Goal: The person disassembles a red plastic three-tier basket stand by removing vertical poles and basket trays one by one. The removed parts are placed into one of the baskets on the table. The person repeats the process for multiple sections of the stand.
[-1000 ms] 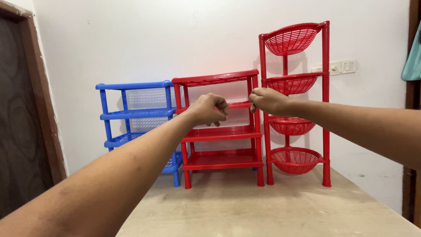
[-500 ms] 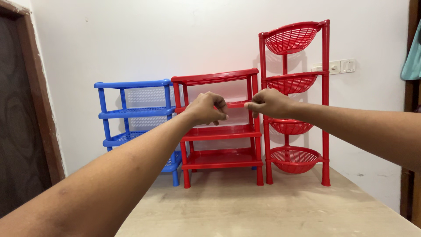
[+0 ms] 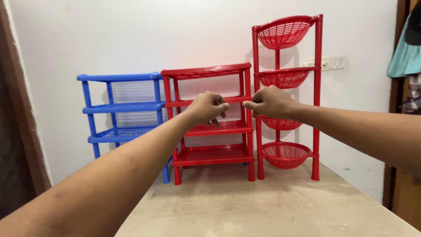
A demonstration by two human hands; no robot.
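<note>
Now both arms are stretched out over the pale table (image 3: 263, 206), reaching to the red shelf rack (image 3: 206, 127) standing at its far edge against the white wall (image 3: 175, 35). Left hand (image 3: 209, 108) is curled, fingers folded down in front of the rack's second shelf from the top; whether it actually pinches the shelf edge cannot be told from here. Right hand (image 3: 269, 102) is clenched too, thumb and forefinger pressed together right by the rack's right front post, at that same shelf level, and the grip on the plastic is hidden behind the knuckles. The two hands sit near each other, not touching. Left of the red rack, just beside it, a blue shelf rack (image 3: 120, 114) of the same kind. On the right, a taller red basket stand (image 3: 286, 87) with four round mesh baskets, close against the red rack. Behind it, a wall switch plate (image 3: 332, 62).
</note>
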